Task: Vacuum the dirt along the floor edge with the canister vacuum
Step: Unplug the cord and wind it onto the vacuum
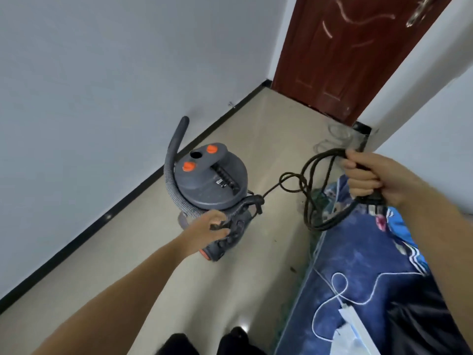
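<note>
While the right hand (368, 178) grips a bundle of looped black power cord (314, 190) with the plug end poking out below its fist, the left hand (207, 230) is curled round the dark end of the hose or a handle at the side of the grey drum-shaped canister vacuum with two orange knobs on its lid (212, 180); which of those it holds is hard to tell. The canister stands on the floor just beside the left wall, its ribbed grey hose (171, 172) arching up and round the drum. The cord runs taut from the bundle to the canister and shows a small loop and a knot-like twist near the body, so a sharp tug could, I judge, snarl it tighter or tip the drum. Slack coils hanging near the dark blue patterned bedcover (358, 265) could snag on the bed's edge, and the thin white cable (330, 301) lying on that cover might be dragged off with them. Underfoot is smooth, glossy beige flooring (268, 129), likely slippery for the canister, with dark specks of dirt near the bed. A black skirting strip (143, 185) lines the pale grey wall, and a reddish-brown panelled door (340, 55) closes the narrow passage ahead.
</note>
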{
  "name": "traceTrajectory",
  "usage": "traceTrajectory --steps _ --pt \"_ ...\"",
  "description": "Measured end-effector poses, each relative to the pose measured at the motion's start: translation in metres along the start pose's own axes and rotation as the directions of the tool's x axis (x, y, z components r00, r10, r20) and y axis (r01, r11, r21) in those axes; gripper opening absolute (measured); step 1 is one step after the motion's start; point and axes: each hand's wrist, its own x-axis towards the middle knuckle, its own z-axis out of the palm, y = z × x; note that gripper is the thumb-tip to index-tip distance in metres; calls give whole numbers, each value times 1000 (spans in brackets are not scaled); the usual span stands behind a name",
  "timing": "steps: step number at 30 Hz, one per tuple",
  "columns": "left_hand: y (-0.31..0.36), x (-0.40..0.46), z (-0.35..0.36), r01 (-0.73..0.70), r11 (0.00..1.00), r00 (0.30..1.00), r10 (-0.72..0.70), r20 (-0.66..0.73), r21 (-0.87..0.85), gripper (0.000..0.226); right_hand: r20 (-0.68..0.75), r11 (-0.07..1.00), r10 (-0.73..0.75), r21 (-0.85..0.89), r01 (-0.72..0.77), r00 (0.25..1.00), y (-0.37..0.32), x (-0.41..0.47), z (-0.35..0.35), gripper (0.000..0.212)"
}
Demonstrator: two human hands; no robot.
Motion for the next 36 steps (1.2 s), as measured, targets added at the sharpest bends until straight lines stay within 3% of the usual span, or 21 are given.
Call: traceTrajectory --steps 1,2,4,6,8,10,12,13,15,17,19,20,21,23,24,26,28,30,32,34,36 --pt "21 11 14 -74 997 996 74 45 -13 48 15 999 -5 -44 5 1000 -6 7 6 41" --pt "41 23 26 -151 989 986 150 77 1 62 120 1000 18 11 -19 993 -13 17 8 41" --pt "66 51 42 -235 967 972 232 45 94 80 429 960 41 234 -155 903 -25 36 7 43" --pt "75 76 44 -252 963 961 260 -94 93 71 566 916 -22 341 -210 824 -47 46 2 43" --pt "83 93 36 -218 976 957 218 -189 18 45 607 898 -135 408 -162 783 -71 56 -5 43" --pt "85 105 24 -219 975 953 220 -208 29 28 570 879 -251 473 -63 782 -94 63 -14 44" --pt "77 119 7 -165 983 958 139 -253 -86 18 471 822 -330 569 3 818 -117 75 -30 40" --pt "70 126 -3 -96 971 964 36 -264 -218 12 386 769 -381 637 55 840 -128 83 -37 36" --pt "62 132 -22 26 924 973 -111 -201 -382 21 97 660 -447 707 254 889 -144 99 -48 32" --pt "70 131 -29 109 934 994 -111 12 -340 32 -251 615 -405 637 465 879 -148 119 -53 43" --pt "87 128 -26 117 962 974 -61 220 -247 43 -516 562 -347 554 614 783 -141 147 -54 46" --pt "93 128 -22 91 979 965 -41 258 -185 43 -605 575 -320 487 657 729 -135 163 -53 44" --pt "97 130 -18 40 994 969 -13 246 -105 40 -663 654 -305 375 656 683 -130 178 -50 42" --pt "100 137 -17 -115 983 978 87 190 145 32 -697 883 -347 -17 469 628 -115 209 -45 40" --pt "102 142 -19 -175 947 971 121 205 269 30 -645 920 -390 -237 313 657 -105 223 -41 39" --pt "108 152 -18 -238 868 952 121 280 435 31 -418 824 -352 -563 65 837 -80 246 -26 34" --pt "115 167 -17 -265 817 949 126 290 512 34 -116 529 -125 -848 -32 985 -50 261 -15 29" --pt "120 181 -19 -286 755 954 168 247 590 35 107 145 153 -986 84 982 -23 274 -14 28" --pt "114 194 -20 -274 709 961 222 164 650 36 196 -23 290 -977 211 937 -9 290 -20 32" --pt "103 203 -17 -233 735 950 311 -11 637 37 234 51 364 -972 231 902 -11 308 -30 38" --pt "88 211 -12 -175 799 873 396 -285 575 43 278 217 520 -958 190 808 -20 327 -35 41"
